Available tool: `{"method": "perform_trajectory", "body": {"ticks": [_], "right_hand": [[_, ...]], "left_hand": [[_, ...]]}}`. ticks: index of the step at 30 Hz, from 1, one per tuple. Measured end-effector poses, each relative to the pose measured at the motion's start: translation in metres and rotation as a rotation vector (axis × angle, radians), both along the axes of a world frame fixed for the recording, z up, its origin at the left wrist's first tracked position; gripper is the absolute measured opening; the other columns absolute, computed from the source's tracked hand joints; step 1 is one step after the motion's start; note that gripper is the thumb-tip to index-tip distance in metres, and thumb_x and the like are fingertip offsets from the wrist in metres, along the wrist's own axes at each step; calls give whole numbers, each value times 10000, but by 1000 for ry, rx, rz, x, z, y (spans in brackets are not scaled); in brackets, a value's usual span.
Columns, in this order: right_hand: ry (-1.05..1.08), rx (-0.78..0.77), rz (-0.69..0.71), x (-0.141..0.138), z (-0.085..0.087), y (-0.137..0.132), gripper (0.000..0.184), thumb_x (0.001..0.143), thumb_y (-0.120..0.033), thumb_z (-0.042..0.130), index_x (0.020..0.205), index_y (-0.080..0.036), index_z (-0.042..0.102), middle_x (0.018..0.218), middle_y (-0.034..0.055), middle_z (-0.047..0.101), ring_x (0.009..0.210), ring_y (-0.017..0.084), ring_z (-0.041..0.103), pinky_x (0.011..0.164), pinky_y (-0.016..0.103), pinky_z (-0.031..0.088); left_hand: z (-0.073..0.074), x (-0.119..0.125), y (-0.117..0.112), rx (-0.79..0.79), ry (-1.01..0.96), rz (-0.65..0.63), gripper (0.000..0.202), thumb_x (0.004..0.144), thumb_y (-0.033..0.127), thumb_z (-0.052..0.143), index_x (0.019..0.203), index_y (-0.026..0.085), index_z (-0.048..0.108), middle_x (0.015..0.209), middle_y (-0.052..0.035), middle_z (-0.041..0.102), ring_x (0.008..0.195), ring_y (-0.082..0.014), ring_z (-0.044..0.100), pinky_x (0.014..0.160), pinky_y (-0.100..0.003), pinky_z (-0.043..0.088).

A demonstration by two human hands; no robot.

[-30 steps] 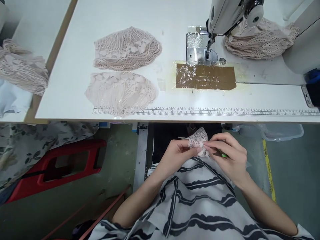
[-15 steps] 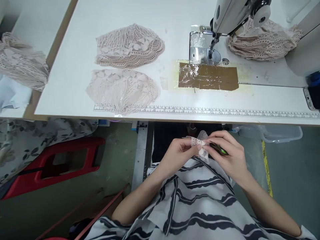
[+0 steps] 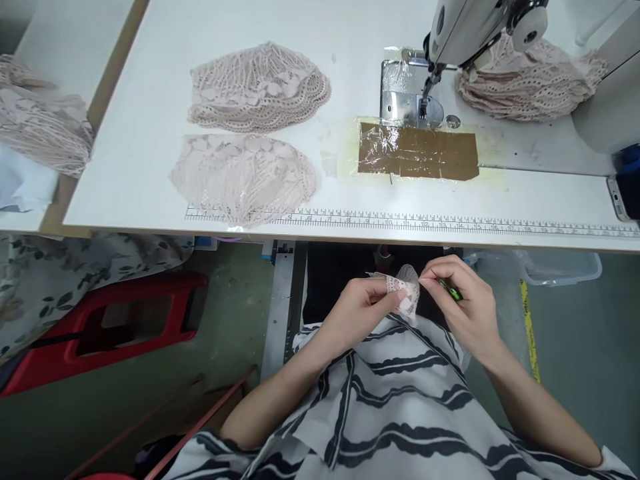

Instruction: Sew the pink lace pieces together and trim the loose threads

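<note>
My left hand [image 3: 364, 308] pinches a small piece of pale pink lace [image 3: 409, 293] between thumb and fingers, just below the table's front edge. Close on its right, my right hand [image 3: 463, 303] is closed around a small green and dark tool [image 3: 449, 289], perhaps thread snips; the palm and fingers cover most of it. The right thumb and forefinger are pressed together by the lace's edge, and I cannot tell whether a thread is between them. Two flat lace pieces, an upper one [image 3: 260, 87] and a lower one [image 3: 245, 177], lie on the table.
A sewing machine [image 3: 465, 40] stands at the table's back right, with a lace pile [image 3: 533, 83] beside it. Brown card [image 3: 417, 153] is taped before the needle. A printed ruler [image 3: 450, 225] follows the front edge. A phone [image 3: 623, 193] lies far right; a red stool [image 3: 115, 320] is lower left.
My right hand has drawn slightly away to the right from the lace, opening a small gap between the hands. My left hand keeps its pinch on the lace.
</note>
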State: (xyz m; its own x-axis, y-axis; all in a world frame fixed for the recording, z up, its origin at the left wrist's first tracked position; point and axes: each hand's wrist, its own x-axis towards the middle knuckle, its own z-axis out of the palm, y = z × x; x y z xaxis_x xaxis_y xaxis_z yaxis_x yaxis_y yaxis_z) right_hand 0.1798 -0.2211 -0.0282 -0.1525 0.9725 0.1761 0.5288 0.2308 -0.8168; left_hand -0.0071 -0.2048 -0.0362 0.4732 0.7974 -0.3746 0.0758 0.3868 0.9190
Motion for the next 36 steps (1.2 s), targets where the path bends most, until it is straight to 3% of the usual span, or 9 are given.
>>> {"method": "perform_trajectory", "body": {"ticks": [7, 12, 19, 22, 25, 28, 32, 34, 36], "right_hand": [[-57, 131, 150, 2, -6, -3, 287, 859, -72, 593, 1074, -258, 633, 996, 53, 614, 885, 171, 617, 703, 294, 519], [-104, 101, 166, 5, -7, -3, 242, 882, -99, 561, 1051, -255, 637, 991, 54, 614, 842, 165, 620, 660, 288, 504], [-23, -84, 87, 0, 0, 2, 82, 933, -180, 516, 872, -230, 540, 884, 24, 584, 775, 141, 559, 649, 270, 441], [-26, -183, 62, -2, 4, 4, 112, 953, -263, 503, 851, -227, 531, 864, 18, 591, 731, 131, 538, 618, 257, 417], [3, -330, 39, 1, 7, 6, 156, 947, -341, 518, 850, -225, 556, 845, 13, 604, 739, 135, 536, 614, 252, 407], [191, -506, 84, 5, 6, 8, 187, 922, -392, 555, 867, -217, 589, 776, -8, 570, 619, 103, 471, 538, 240, 361], [540, -802, 171, 9, 2, 7, 253, 919, -449, 543, 868, -202, 547, 567, -68, 453, 416, 55, 202, 408, 241, 176], [542, -848, 174, 10, 2, 5, 251, 922, -446, 541, 865, -201, 527, 515, -77, 441, 412, 62, 216, 416, 244, 186], [456, -782, 143, 9, 3, 4, 233, 915, -426, 562, 854, -203, 539, 516, -75, 426, 453, 78, 292, 451, 246, 242]], "left_hand": [[1, 0, -1, 38, -29, -37, 301, 913, 348, 532, 732, 135, 643, 746, -31, 589, 706, -141, 518, 643, -256, 383], [0, 1, -3, 123, 59, -59, 350, 930, 375, 502, 676, 150, 586, 692, -2, 511, 653, -117, 441, 600, -251, 331], [1, 0, -3, 229, 163, -126, 364, 931, 264, 463, 587, 166, 394, 625, 36, 369, 582, -95, 324, 548, -262, 249], [4, -4, 0, 238, 207, -157, 359, 942, 276, 455, 604, 166, 402, 620, 44, 351, 568, -88, 321, 536, -253, 246], [4, -6, 1, 262, 212, -83, 285, 936, 347, 503, 727, 167, 576, 682, 29, 471, 613, -99, 416, 558, -238, 298], [0, -6, 0, 315, 213, 28, 218, 918, 352, 551, 873, 186, 685, 767, 0, 563, 658, -113, 482, 588, -233, 347], [-2, -6, 1, 377, 240, 113, 133, 911, 243, 536, 886, 193, 657, 912, -30, 615, 823, -149, 549, 685, -238, 394], [-2, -6, 2, 328, 219, 132, 111, 914, 218, 503, 881, 194, 606, 910, -22, 612, 844, -152, 546, 691, -239, 390], [-2, -7, 2, 231, 152, 150, 93, 921, 220, 477, 886, 196, 559, 859, -2, 588, 778, -134, 525, 667, -231, 382]]}}
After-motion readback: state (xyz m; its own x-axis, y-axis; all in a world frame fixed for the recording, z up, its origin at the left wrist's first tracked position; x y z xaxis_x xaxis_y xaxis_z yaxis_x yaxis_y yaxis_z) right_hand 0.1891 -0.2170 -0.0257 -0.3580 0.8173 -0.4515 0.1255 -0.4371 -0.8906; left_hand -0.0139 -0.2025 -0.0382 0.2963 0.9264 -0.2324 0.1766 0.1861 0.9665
